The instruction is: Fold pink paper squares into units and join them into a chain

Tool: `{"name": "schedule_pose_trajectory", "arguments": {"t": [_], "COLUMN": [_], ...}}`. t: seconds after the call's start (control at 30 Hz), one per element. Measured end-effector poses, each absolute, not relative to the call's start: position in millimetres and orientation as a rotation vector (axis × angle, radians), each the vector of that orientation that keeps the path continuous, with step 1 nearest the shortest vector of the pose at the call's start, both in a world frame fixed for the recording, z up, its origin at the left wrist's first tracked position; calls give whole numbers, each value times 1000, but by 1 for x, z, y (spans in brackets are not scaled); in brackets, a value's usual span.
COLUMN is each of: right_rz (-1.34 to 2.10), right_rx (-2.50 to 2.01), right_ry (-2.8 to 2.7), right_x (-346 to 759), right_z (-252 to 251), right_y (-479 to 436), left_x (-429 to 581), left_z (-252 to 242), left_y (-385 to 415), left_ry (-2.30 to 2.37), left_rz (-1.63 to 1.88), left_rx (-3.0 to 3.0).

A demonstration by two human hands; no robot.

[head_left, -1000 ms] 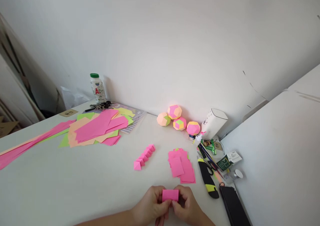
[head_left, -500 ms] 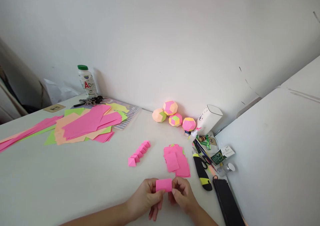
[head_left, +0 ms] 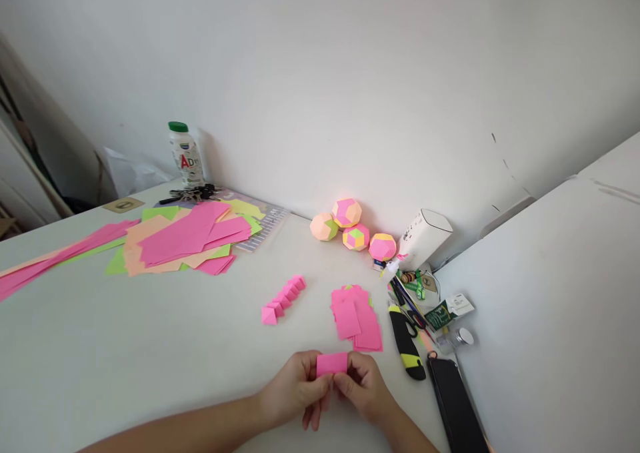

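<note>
A small pink piece of paper [head_left: 332, 363] is held up between my two hands near the front of the table. My left hand [head_left: 298, 387] pinches its left end, thumb along the lower edge. At the right end, my right hand [head_left: 367, 385] grips it the same way, the thumbs close together. Just beyond lies a stack of pink paper pieces [head_left: 367, 326] with bits of green showing at its edges. To the left of that stack, a slanting row of folded pink paper units [head_left: 283, 299] rests on the table.
Several faceted paper balls [head_left: 347, 213] sit against the wall by a white container [head_left: 426, 238]. A black-and-yellow cutter [head_left: 406, 343], scissors [head_left: 416, 319] and a black phone [head_left: 457, 403] line the right edge. Coloured sheets [head_left: 180, 239], keys [head_left: 195, 193] and a bottle [head_left: 186, 157] occupy the left.
My right thumb has slid inward along the lower edge of the pink paper, closer to my left thumb. The whole view has shifted slightly.
</note>
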State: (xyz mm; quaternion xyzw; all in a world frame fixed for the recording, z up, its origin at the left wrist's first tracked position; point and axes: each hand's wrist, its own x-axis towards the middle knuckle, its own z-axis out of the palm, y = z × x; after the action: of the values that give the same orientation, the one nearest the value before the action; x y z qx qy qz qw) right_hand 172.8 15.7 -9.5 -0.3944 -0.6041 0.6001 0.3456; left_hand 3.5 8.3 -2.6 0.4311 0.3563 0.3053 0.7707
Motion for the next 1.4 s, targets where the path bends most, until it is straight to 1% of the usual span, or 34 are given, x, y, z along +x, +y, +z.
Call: {"name": "schedule_pose_trajectory", "arguments": {"t": [0.2, 0.4, 0.6, 0.77, 1.2, 1.4], "right_rz": [1590, 1528, 1440, 1383, 1266, 1185], "right_rx": [-1014, -1066, -1126, -1142, -1070, -981], "right_ry": [-1398, -1342, -1470, -1530, -1590, -1737], "right_x": [176, 177, 172, 170, 170, 169], "right_z": [-11, -10, -8, -4, -7, -3], "right_y": [19, 21, 20, 21, 23, 23], "left_x": [4, 2, 0, 1, 4, 3], "left_z": [-7, -1, 5, 3, -4, -3], "left_y": [11, 13, 14, 13, 14, 14], "left_ry": [790, 734, 664, 701, 733, 711], "left_rz": [739, 835, 855, 855, 850, 863], "left_rx": [853, 745, 735, 791, 866, 884]}}
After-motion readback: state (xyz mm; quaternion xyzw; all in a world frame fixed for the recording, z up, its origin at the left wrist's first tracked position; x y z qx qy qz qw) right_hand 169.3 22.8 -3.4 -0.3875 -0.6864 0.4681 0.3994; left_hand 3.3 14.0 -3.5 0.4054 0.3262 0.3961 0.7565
